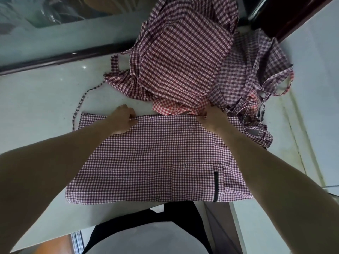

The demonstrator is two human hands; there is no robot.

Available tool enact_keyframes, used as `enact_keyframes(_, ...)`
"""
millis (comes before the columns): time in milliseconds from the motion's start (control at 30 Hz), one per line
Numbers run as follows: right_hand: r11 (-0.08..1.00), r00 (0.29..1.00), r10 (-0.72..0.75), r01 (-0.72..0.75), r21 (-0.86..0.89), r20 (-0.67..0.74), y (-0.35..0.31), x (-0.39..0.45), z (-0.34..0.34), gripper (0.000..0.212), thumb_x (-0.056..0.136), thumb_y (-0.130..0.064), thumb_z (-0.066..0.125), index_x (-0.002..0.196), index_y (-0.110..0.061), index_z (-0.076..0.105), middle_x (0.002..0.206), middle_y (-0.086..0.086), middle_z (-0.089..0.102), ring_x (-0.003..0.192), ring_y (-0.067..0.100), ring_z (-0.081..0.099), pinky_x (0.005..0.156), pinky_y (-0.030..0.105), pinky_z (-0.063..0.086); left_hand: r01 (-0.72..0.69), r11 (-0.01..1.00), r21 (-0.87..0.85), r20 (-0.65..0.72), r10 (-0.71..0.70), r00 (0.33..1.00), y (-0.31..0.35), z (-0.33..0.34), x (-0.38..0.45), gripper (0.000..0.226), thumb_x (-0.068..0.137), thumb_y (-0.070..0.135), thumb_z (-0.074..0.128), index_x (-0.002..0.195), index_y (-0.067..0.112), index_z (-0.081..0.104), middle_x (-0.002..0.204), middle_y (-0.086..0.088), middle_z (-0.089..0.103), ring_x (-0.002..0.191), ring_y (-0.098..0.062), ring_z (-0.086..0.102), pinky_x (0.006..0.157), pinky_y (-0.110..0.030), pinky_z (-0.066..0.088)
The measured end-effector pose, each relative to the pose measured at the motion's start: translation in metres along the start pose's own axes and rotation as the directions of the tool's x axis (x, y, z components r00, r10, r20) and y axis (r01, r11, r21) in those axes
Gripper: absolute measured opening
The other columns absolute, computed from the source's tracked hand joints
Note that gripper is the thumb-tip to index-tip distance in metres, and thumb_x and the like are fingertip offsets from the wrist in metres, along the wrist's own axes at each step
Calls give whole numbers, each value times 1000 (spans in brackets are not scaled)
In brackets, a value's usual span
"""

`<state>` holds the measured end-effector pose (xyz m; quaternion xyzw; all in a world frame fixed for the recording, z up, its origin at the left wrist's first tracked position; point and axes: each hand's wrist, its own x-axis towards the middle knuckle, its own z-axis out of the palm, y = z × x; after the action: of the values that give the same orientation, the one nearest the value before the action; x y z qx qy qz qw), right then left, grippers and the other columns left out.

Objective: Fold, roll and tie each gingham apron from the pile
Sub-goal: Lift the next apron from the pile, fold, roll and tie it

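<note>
head view: small-check maroon-and-white gingham apron (156,158) lies flat on the pale glossy table (45,92), spread near the person, its near edge at the table's near rim. a patch pocket with a dark vertical trim strip (216,186) sits at its near right. a thin gingham tie strap (80,103) loops away from its far left corner.

left hand (123,118): fingers curled over the apron's far edge, left of centre, pinching the hem. right hand (211,116): likewise clamped on the far edge, right of centre; fingertips partly hidden by cloth. both forearms cross over the apron.

just beyond the far edge, touching it at the right: heaped pile of larger-check maroon gingham aprons (183,57), with a red-and-white gingham piece (170,107) showing beneath and loose straps (275,83) trailing right. dark wooden frame edge (55,59) runs along the table's far left side.

judgement: fold step, early. the apron is laid out and gripped at the far hem; not rolled, not tied. several aprons remain in the pile.

next move likely calls for lifting the far hem evenly with both hands and bringing it toward the near edge, keeping corners square. straps should be kept free for tying.
</note>
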<state>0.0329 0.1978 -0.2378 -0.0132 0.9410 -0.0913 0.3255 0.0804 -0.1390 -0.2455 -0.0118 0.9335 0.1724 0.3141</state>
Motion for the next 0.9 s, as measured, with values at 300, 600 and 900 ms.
enact_keyframes(300, 995, 989, -73, 63, 78, 131, -9, -19, -9, 41, 100, -51, 50, 78, -18, 61, 71, -2, 58, 82, 26, 62, 69, 27, 39, 227, 957, 180, 154, -255, 955, -35, -5, -29, 54, 101, 51, 40, 119, 5, 61, 117, -15, 65, 105, -31, 61, 92, -40, 47)
enact_keyframes(600, 965, 963, -262, 262, -4, -62, -63, -32, 27, 40, 100, -39, 52, 119, -3, 59, 110, 19, 68, 104, 38, 63, 87, 41, 48, 286, 938, 198, -456, -170, 873, -50, 19, -81, 57, 73, 5, 58, 128, -2, 46, 126, -28, 48, 118, -43, 42, 103, -55, 32)
enact_keyframes(900, 961, 963, -268, 264, 80, 41, -57, -42, 18, 49, 96, -45, 60, 126, -6, 60, 120, 16, 66, 113, 34, 61, 97, 38, 47, 117, 987, 112, 54, -124, 991, 63, 82, -95, 99, 87, 62, 57, 155, 30, -8, 159, -20, 4, 146, -41, 11, 109, -62, 30)
